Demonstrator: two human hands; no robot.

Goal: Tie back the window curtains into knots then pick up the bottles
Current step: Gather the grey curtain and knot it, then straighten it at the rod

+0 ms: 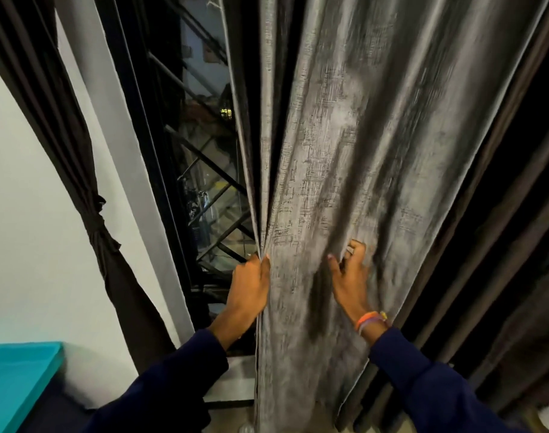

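Left hand at 6 o'clock, grip pinching the grey curtain edge | right hand at 5, fingers bunching its folds | dark curtain at 9 sitting knotted already

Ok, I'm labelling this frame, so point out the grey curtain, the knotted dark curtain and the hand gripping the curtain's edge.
grey curtain (345,145): head view, on its broad front folds.
knotted dark curtain (95,218): head view, on the knot itself.
left hand (249,284): head view, on the back of the hand.
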